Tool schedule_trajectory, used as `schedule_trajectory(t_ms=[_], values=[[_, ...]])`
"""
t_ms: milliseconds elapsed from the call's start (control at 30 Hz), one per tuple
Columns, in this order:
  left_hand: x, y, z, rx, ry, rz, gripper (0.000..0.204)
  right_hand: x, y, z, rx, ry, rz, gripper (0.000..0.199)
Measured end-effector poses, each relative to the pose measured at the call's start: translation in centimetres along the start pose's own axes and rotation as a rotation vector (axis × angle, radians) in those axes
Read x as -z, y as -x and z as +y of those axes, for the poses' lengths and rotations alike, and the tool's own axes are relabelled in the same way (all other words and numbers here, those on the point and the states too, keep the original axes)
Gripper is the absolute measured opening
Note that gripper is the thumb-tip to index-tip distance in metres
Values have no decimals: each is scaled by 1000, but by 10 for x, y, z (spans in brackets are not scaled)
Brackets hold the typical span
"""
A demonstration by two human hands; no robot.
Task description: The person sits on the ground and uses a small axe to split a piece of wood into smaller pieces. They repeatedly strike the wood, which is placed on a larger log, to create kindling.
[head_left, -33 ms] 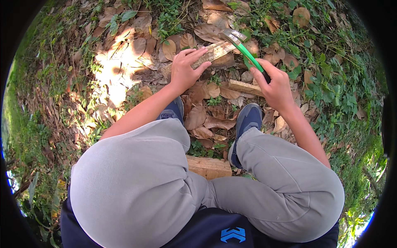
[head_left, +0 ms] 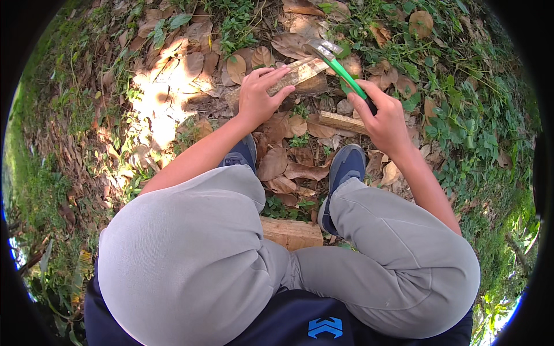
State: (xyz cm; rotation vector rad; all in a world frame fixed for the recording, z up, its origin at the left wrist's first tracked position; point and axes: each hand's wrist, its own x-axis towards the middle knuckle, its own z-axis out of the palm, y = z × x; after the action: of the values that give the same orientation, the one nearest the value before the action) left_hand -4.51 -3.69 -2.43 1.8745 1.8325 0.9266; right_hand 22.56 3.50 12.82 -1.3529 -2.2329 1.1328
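Note:
A claw hammer (head_left: 347, 76) with a green shaft, dark grip and metal head is held by my right hand (head_left: 382, 117), fingers wrapped round its lower end. Its head is over the right end of a narrow, light wooden strip (head_left: 306, 72); I cannot tell if they touch. My left hand (head_left: 259, 98) lies over the strip's left part, its fingers stretched across it and its thumb spread apart. Under the strip sits a thicker wood block (head_left: 313, 86), partly hidden. Whether a nail stands under the hammer head is too small to make out.
Another wooden piece (head_left: 344, 121) lies by my right wrist. A larger wood block (head_left: 292, 233) is between my legs, behind my shoes (head_left: 348, 164). Dry leaves (head_left: 272, 164) cover the ground, with green plants (head_left: 461, 132) on the right.
The hammer head has tilted and shifted slightly at the strip's right end. My left hand and the strip have not visibly moved.

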Motion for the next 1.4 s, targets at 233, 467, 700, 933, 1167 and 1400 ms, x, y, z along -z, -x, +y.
schedule_trajectory(t_ms=[233,467,700,933,1167,1400], values=[[2,-1,2,26,61,-32,49,-13,11,3,99,42,68,31],[5,-2,-1,51,111,-85,51,-6,9,-8,-41,100,-28,31],[5,-3,4,72,141,-88,50,-14,9,-12,-25,102,-38,33],[3,-2,1,40,137,-62,49,-11,11,-14,73,0,52,34],[5,-3,0,38,150,-61,49,-9,1,6,-55,180,-24,31],[5,-3,2,40,158,-73,50,-2,-4,-5,-56,87,-20,31]])
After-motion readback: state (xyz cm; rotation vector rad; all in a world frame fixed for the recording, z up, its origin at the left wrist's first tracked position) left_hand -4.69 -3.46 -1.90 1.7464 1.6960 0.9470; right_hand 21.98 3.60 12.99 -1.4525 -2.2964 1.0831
